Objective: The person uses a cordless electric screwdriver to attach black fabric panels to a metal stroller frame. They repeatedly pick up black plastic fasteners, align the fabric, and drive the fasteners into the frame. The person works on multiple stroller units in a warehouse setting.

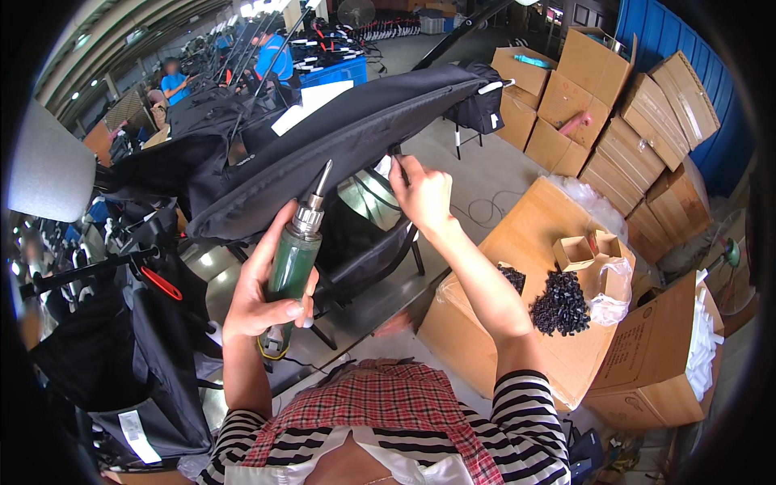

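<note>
My left hand (pixel 252 303) is wrapped around a green electric screwdriver (pixel 293 265), whose bit points up toward a long black fabric-covered piece (pixel 339 129). The bit's tip stands just in front of that fabric. My right hand (pixel 426 196) is closed in a pinch at the lower edge of the same piece, right of the screwdriver. Something small and dark shows at its fingertips, too hidden to name. Black straps (pixel 373 190) hang below the fabric, between my hands.
On a cardboard surface (pixel 485 234) at the right lie small black plastic parts (pixel 562 303) beside small open boxes (pixel 574 252). Stacked cartons (pixel 578 97) stand behind. More black fabric items (pixel 121 347) fill the left. Two people in blue (pixel 273 58) are farther back.
</note>
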`<state>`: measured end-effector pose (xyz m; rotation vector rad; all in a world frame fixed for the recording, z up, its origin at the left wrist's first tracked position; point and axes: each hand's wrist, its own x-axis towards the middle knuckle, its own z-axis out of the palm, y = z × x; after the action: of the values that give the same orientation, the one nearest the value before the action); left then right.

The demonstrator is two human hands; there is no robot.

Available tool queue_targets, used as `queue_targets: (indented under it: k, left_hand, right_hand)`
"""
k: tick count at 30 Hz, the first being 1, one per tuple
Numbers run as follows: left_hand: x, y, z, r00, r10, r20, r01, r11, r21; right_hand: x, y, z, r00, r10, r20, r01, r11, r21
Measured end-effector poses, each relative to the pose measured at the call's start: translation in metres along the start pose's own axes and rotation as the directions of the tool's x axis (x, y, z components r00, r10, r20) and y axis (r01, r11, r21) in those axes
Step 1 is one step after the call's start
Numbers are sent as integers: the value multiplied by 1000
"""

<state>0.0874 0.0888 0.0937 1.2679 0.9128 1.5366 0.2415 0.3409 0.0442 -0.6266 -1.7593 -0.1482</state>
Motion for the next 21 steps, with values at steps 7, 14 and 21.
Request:
queue_targets:
  k: [7,14,21]
  left_hand:
    - [0,-1,-2,1000,8,19,-8,1000,-6]
    - [3,-1,-3,999,18,34,-17,1000,-11]
    - [4,-3,-3,1000,13,25,-13,1000,-15]
  right_hand:
    - [1,4,12,996,69,-52,-69,998,6]
    - [-4,8,20,992,116,-58,-116,993,6]
    - [3,5,22,974,226,-28,-226,974,-30]
